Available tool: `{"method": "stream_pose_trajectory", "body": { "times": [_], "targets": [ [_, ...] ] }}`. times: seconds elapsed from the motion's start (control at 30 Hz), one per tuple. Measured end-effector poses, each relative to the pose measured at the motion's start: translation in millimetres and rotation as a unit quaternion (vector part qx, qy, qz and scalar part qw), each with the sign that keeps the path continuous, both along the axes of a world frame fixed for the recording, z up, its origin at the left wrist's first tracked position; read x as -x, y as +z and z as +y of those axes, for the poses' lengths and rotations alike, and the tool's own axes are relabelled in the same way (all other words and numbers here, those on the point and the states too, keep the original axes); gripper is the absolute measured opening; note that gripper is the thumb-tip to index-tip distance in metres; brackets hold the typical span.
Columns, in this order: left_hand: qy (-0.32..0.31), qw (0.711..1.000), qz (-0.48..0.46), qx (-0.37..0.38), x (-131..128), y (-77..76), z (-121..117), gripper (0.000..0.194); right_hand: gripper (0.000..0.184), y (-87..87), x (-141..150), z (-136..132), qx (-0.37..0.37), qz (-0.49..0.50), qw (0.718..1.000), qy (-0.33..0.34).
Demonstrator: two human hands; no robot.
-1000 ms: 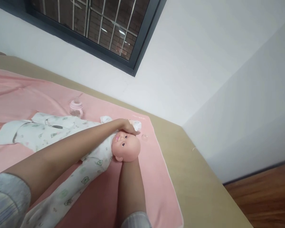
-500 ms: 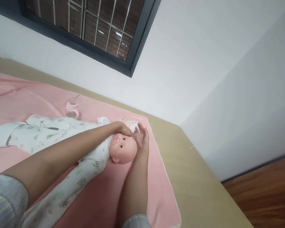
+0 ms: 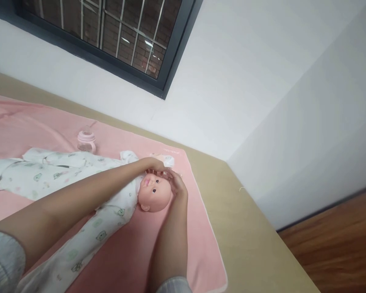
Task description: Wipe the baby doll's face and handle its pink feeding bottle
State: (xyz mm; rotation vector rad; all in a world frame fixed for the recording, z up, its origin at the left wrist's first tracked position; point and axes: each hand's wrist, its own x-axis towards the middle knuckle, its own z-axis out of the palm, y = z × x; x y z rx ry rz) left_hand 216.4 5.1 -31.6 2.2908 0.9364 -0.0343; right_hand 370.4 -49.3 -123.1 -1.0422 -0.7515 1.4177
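Note:
A bald baby doll (image 3: 155, 194) lies on its back on a pink blanket (image 3: 134, 252), dressed in a white printed outfit (image 3: 118, 209). Reaching across its chest, my left hand (image 3: 155, 164) has curled fingers at the far side of the head. Around the crown bends my right hand (image 3: 177, 184), its fingers drawn in against my left fingertips. Whatever lies between the fingers is hidden. Just beyond my hands is a crumpled white and peach item (image 3: 168, 161), partly covered, whose kind I cannot make out.
A pink-lidded baby bottle (image 3: 87, 142) with a handle stands on the blanket at the far left. White printed baby clothing (image 3: 45, 173) is spread beside the doll. The tan tabletop (image 3: 232, 228) borders the blanket, with a wall and a barred window (image 3: 122, 36) behind.
My right hand's raised, spread fingers have come down and folded in toward my left hand. My left hand stays at the doll's head. The whole view has shifted slightly.

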Motion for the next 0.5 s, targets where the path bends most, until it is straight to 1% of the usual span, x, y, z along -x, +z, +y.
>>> {"method": "stream_pose_trajectory", "body": {
  "times": [0.07,0.13,0.23,0.3,0.33,0.37,0.47,0.5],
  "targets": [
    [0.017,1.0,0.012,0.005,7,6.6,1,0.074,0.019,-4.3,1,2,0.004,0.002,1.0,-0.028],
    [0.031,0.999,0.006,-0.006,15,12.4,0,0.072,0.017,-5.6,1,2,-0.002,0.008,0.999,-0.039],
    [0.054,0.997,-0.016,-0.044,27,16.6,-3,0.06,0.016,-1.4,-1,-1,-0.011,0.012,0.999,-0.043],
    [0.077,0.994,-0.031,-0.066,33,15.8,-5,0.053,0.021,3.8,-2,-3,-0.022,0.015,0.999,-0.036],
    [0.09,0.992,-0.04,-0.075,36,14.7,-6,0.054,0.024,6.4,-2,-5,-0.034,0.018,0.999,-0.03],
    [0.103,0.99,-0.05,-0.082,37,13.4,-6,0.059,0.027,8.8,-3,-6,-0.05,0.02,0.998,-0.024],
    [0.125,0.984,-0.085,-0.094,39,10.0,-6,0.082,0.029,12.5,-3,-10,-0.095,0.029,0.995,0.012],
    [0.125,0.983,-0.098,-0.095,39,9.4,-6,0.086,0.028,12.7,-3,-12,-0.1,0.03,0.994,0.027]
  ]
}}
